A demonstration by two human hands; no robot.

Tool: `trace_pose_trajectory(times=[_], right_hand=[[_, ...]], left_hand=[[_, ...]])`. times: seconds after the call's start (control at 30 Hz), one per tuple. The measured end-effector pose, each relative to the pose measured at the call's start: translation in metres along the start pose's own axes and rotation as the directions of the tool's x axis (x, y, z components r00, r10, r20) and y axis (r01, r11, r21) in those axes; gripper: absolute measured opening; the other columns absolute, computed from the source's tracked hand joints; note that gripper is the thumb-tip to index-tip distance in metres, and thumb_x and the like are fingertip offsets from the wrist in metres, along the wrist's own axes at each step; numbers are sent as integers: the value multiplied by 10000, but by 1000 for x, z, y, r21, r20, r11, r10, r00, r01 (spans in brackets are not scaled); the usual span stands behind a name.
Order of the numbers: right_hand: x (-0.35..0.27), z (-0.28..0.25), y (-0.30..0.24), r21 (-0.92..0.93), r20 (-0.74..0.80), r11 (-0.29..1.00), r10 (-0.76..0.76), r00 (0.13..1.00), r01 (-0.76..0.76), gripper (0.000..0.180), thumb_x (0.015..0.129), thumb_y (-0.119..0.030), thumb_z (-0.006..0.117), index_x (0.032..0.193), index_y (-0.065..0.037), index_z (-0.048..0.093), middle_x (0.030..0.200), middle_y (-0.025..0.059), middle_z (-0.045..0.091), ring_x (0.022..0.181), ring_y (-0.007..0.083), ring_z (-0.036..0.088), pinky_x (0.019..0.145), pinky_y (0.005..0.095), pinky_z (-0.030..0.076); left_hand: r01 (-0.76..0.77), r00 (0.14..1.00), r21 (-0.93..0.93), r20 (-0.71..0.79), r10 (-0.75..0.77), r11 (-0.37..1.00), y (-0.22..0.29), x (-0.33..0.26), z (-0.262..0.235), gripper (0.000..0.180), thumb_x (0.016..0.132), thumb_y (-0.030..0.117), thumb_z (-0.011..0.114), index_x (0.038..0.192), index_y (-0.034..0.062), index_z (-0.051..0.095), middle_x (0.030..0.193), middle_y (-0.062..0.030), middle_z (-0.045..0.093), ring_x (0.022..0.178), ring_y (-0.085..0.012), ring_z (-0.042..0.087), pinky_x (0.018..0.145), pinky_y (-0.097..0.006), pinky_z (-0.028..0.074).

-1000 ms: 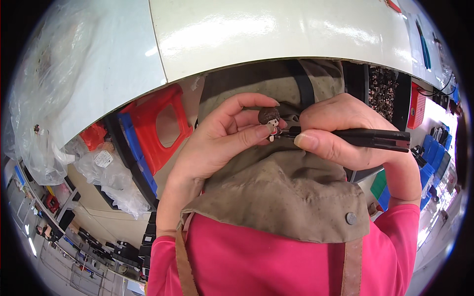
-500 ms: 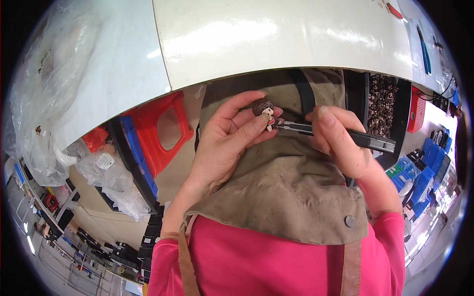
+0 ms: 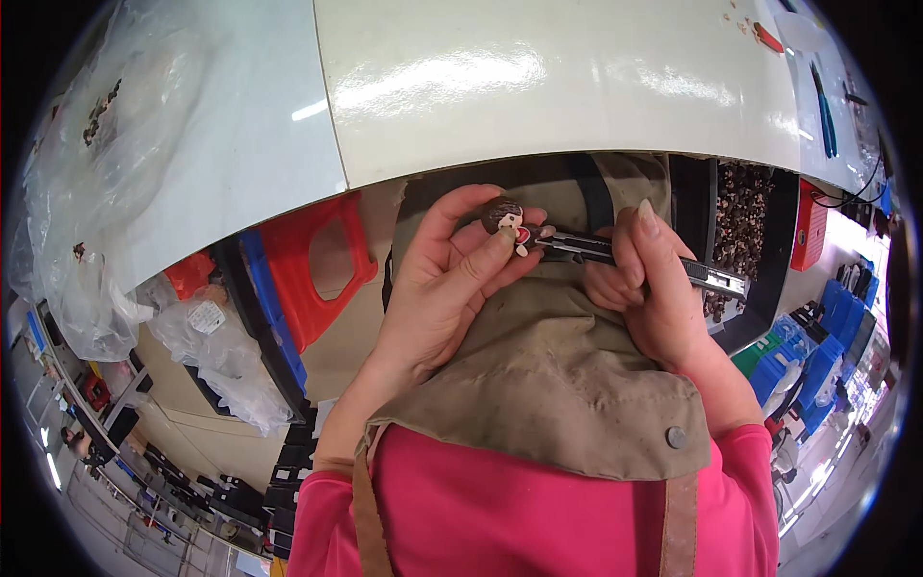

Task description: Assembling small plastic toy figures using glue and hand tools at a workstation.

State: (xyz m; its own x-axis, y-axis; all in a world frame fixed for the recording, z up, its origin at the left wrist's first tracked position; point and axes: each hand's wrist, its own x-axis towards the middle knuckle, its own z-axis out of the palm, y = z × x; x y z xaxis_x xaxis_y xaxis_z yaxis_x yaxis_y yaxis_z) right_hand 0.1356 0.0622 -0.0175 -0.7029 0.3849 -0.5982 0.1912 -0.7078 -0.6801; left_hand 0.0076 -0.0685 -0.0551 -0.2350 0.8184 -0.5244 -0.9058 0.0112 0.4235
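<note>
Between the thumb and fingers of my left hand [image 3: 450,264] is a small painted figurine [image 3: 502,217] with brown hair, a pale face and a bit of red on its body. My right hand [image 3: 654,274] is closed round a utility knife [image 3: 713,278] with a black and silver handle. The knife's tip points left and meets the figurine's lower side; whether it cuts into it I cannot tell. Both hands are above the olive apron [image 3: 548,370] on my lap, just in front of the table edge.
Ahead is a glossy pale table [image 3: 567,106]; a red-handled tool [image 3: 767,37] and teal-handled pliers [image 3: 824,111] lie at its right. A black bin [image 3: 760,313] of small brown pieces stands right. At left are a red stool [image 3: 322,274], clear plastic bags [image 3: 216,332] and a blue crate edge [image 3: 274,303].
The figurine has tilted and shifted slightly left in my left hand. My right hand and the knife have moved a little left and turned, with the tip still at the figurine.
</note>
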Motion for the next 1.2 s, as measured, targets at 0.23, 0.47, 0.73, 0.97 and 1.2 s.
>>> trace_pose_trajectory(times=[0.23, 0.47, 0.73, 0.97, 1.2], right_hand=[[1, 4, 5, -49, 34, 995, -90, 995, 91, 424, 959, -386, 344, 632, -117, 342, 467, -24, 261, 421, 80, 214, 434, 238, 217], [3, 7, 8, 27, 56, 994, -103, 993, 102, 408, 963, -416, 313, 669, -135, 353, 473, -33, 293, 415, 74, 244, 439, 226, 256], [5, 14, 3, 172, -16, 983, -58, 998, 60, 405, 968, -427, 277, 676, -154, 346, 472, -43, 289, 399, 64, 240, 435, 219, 261], [-7, -12, -5, -227, 114, 913, -320, 940, 339, 420, 956, -409, 318, 666, -116, 398, 518, -18, 369, 452, 91, 322, 480, 244, 305], [-14, -1, -24, -652, 319, 596, -343, 883, 468, 501, 911, -475, 397, 604, -87, 480, 567, 53, 470, 526, 165, 452, 502, 271, 350]], left_hand=[[-51, 999, -7, 3, 51, 999, 1, -3, 0, 342, 909, 74, 498, 1226, 137, 388, 1188, -165, 516, 1097, -202, 522, 932, -310, 451], [-74, 997, -6, 31, 75, 997, 1, -5, -5, 363, 913, 91, 493, 1245, 174, 372, 1208, -180, 499, 1076, -217, 537, 918, -304, 461], [-51, 997, 33, 54, 49, 998, -3, -6, -5, 358, 911, 74, 487, 1236, 158, 361, 1201, -186, 501, 1100, -249, 530, 917, -311, 463], [-103, 994, 44, 31, 101, 994, -4, -8, -5, 356, 905, 59, 494, 1223, 148, 362, 1179, -187, 513, 1119, -288, 516, 921, -319, 463], [-129, 991, 89, 50, 125, 988, -5, -8, -5, 349, 895, 60, 513, 1200, 136, 362, 1172, -192, 516, 1112, -292, 521, 913, -325, 469]])
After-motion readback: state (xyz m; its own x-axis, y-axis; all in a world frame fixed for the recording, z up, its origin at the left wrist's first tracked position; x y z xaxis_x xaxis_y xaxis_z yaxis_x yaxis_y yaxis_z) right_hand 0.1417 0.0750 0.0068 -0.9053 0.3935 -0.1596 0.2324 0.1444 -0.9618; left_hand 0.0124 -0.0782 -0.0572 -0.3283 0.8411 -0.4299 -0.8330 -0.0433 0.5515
